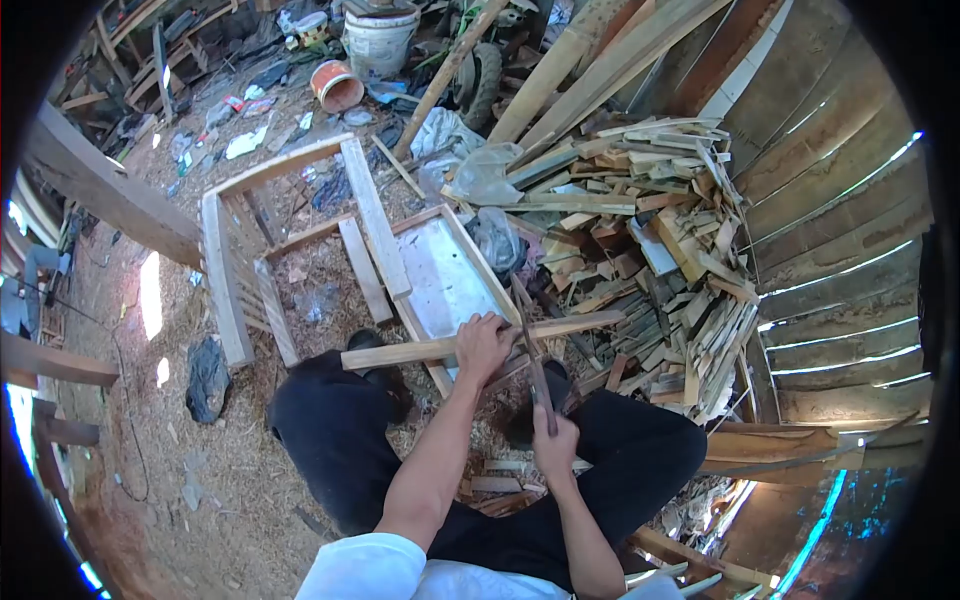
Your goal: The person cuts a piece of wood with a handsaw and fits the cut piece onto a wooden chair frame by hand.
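Note:
My left hand (483, 347) is closed over a squared wooden strip (405, 353), which lies crosswise in front of my knees. In my right hand (555, 442) is the handle of a tool with a long, narrow blade (538, 375); whether it is a saw or a machete I cannot tell. The blade crosses the strip just right of my left fingers; contact is unclear. Beneath the strip lies a shallow wooden frame with a whitish panel (440, 275), partly hidden by my left hand.
A slatted wooden frame (228, 280) stands at the left, beside a thick post (115, 190). Wood offcuts (660, 230) are heaped at the right under leaning planks (610, 80). Buckets (380, 42) and litter lie at the back. Shavings cover the ground.

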Demonstrator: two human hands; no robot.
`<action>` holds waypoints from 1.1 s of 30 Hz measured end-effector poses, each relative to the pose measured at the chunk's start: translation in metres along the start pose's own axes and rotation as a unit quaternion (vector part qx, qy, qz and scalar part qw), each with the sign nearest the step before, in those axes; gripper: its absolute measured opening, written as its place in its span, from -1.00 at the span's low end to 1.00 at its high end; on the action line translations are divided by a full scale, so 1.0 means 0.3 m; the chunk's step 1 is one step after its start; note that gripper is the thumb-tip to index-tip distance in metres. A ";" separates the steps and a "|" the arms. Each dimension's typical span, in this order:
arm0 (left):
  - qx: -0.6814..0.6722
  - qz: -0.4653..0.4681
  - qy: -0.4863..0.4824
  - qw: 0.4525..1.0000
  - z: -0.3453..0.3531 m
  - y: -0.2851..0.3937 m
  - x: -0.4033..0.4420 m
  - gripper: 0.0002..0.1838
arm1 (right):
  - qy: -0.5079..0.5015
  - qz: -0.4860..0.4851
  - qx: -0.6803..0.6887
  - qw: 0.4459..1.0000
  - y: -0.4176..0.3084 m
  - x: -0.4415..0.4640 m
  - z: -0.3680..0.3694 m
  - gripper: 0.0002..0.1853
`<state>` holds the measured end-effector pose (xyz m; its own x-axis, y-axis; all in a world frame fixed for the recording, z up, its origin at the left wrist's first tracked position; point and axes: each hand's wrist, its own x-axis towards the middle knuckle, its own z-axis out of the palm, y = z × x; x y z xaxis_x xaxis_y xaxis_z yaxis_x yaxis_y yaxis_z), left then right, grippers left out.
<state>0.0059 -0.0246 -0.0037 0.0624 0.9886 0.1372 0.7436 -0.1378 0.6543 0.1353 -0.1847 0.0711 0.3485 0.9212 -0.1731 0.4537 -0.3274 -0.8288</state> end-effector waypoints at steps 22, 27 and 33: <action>-0.002 0.045 0.018 0.999 -0.014 -0.003 -0.040 -0.74 | -0.005 0.020 0.047 0.999 0.053 0.139 0.129 -0.50; -0.006 0.018 0.006 1.000 0.000 -0.003 -0.015 -0.72 | -0.013 -0.015 0.133 0.991 0.158 0.171 0.144 -0.51; -0.004 0.015 0.012 1.000 -0.006 0.002 -0.011 -0.74 | -0.026 0.050 0.158 0.986 0.068 0.075 0.068 -0.49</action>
<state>0.0049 -0.0280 -0.0025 0.0677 0.9823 0.1749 0.7359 -0.1675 0.6560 0.1357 -0.1663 0.0395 0.3325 0.9000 -0.2817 0.1381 -0.3420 -0.9295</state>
